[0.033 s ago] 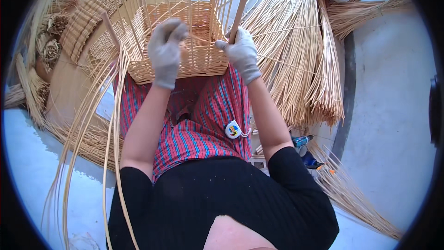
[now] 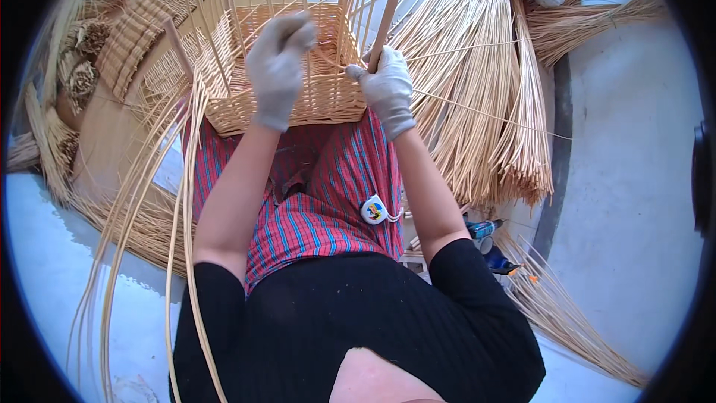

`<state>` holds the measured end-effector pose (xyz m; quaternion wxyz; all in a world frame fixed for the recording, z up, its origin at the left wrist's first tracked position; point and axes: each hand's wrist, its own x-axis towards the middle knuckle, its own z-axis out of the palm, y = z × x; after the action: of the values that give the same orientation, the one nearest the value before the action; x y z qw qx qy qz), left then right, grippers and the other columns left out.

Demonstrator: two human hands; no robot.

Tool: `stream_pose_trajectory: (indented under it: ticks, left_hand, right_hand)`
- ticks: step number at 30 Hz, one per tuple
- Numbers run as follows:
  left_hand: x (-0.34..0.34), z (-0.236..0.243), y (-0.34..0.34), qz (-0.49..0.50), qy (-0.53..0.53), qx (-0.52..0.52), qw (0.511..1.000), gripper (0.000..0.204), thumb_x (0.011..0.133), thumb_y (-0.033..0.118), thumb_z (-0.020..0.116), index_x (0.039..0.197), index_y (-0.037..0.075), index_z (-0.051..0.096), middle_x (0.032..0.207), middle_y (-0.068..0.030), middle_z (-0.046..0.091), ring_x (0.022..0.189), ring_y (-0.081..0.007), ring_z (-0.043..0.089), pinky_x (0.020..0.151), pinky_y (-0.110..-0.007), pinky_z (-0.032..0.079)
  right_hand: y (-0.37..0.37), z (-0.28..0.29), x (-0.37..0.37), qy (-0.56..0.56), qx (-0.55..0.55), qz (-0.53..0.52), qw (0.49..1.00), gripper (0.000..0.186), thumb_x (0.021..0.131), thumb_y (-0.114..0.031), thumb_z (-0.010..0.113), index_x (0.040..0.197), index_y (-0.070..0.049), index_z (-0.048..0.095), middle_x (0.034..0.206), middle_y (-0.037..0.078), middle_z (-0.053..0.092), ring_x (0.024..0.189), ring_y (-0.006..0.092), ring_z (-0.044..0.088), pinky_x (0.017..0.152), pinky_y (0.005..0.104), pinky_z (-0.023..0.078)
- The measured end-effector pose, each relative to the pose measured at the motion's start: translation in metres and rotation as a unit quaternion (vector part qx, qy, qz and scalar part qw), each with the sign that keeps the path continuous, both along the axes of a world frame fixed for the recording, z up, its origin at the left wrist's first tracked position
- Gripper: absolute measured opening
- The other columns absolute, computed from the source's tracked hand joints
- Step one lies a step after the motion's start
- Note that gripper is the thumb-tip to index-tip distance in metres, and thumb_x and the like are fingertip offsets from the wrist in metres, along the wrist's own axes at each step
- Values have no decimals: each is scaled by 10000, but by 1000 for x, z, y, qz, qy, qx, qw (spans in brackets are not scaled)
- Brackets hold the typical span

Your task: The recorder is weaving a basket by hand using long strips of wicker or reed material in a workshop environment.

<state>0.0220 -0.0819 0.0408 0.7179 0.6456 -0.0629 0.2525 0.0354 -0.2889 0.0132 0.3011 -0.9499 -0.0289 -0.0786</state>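
The left hand (image 2: 277, 67), in a pale grey knitted glove, is lifted over the near rim with its fingers curled; it is blurred, so I cannot tell whether it pinches the thin tan strand (image 2: 325, 59) beside its fingertips; the right hand (image 2: 386, 83), gloved alike, closes around the foot of a flat, smooth brown wooden stake (image 2: 385, 19), its thumb against the rim; the rectangular basket of glossy, tightly woven straw-coloured wicker (image 2: 328, 104) lies under and between both hands, the right one at its near right corner, the left in front of its opening; slender stakes fence its edges (the mouth stays open upward between them); long pliant strands (image 2: 186, 254) trail down at the left; a thick, fanned bundle of dry rods (image 2: 470, 82) crowds the right hand's outer side; past a dark floor strip, smooth pale floor (image 2: 630, 157) gives open room.
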Motion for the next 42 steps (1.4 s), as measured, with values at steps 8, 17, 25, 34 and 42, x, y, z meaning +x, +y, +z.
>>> stream_pose_trajectory:
  ticks: [8,17,25,34,42]
  left_hand:
    - [44,10,-110,50,-73,310,947,609,1007,325,719,1527,72,532,1316,-244,695,1194,-337,702,1007,-440,564]
    - [-142,-91,112,160,128,-242,948,134,997,141,768,1075,39,732,944,-20,716,838,-102,701,732,-260,601]
    - [-169,-82,124,244,118,-3,963,180,993,104,742,1143,7,716,1098,-98,725,1030,-168,686,902,-314,585]
    - [-171,5,141,101,54,337,934,656,933,131,777,1526,37,514,1391,-194,687,1331,-281,644,1169,-414,464]
    - [-138,21,148,96,-54,-40,993,371,1140,308,502,1289,-16,604,677,19,507,637,-93,547,936,-376,611]
  right_hand:
    - [5,-21,18,-13,-90,-67,994,196,936,-216,666,1084,-103,729,1002,208,737,944,429,709,815,470,563]
    - [34,-16,-23,-245,254,-120,928,439,948,-189,779,1333,-43,627,1060,122,679,866,274,653,819,432,533]
    - [173,34,-147,-184,235,569,767,328,943,-319,691,1145,-62,674,980,113,681,910,295,654,876,445,520]
    - [189,78,-164,-64,99,668,735,367,867,-441,740,710,-127,634,685,100,664,722,331,686,793,463,516]
    - [116,48,-33,112,577,197,785,574,1060,-539,439,704,-101,547,591,9,439,579,186,460,673,364,490]
